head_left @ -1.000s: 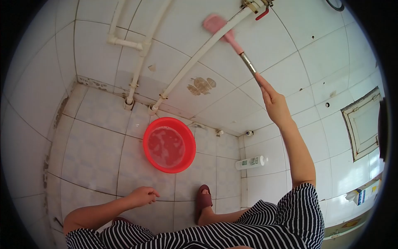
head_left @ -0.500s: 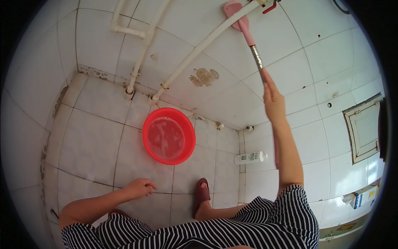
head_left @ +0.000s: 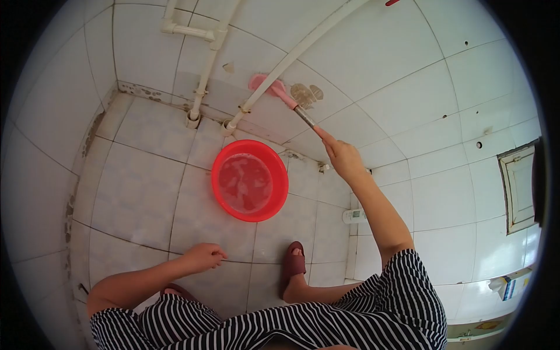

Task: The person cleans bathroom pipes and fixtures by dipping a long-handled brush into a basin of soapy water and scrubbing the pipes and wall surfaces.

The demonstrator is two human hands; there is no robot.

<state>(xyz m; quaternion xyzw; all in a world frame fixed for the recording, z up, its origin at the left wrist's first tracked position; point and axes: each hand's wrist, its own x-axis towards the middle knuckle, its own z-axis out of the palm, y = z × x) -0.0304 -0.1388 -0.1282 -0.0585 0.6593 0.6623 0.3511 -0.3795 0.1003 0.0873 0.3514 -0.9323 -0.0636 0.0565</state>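
Observation:
My right hand (head_left: 345,158) is closed around the handle of a pink scrub brush (head_left: 284,98). Its pink head lies against the white tiled wall, behind a slanting white pipe (head_left: 303,44) that crosses in front of it. Just right of the brush head is a brown stained patch (head_left: 306,95) on the tiles. My left hand (head_left: 204,258) hangs low over the floor with its fingers loosely curled in and nothing in them. Between the hands and the wall, a red basin (head_left: 280,186) stands on the floor with foamy water in it.
A second white pipe (head_left: 208,69) runs down the wall to the floor at left. A white bottle (head_left: 354,216) sits by the right wall, partly hidden by my arm. My foot in a dark red slipper (head_left: 293,268) is near the basin.
My right hand has brought the brush down and left along the wall, from high up by the red valve to beside the stained patch. My left hand has barely moved.

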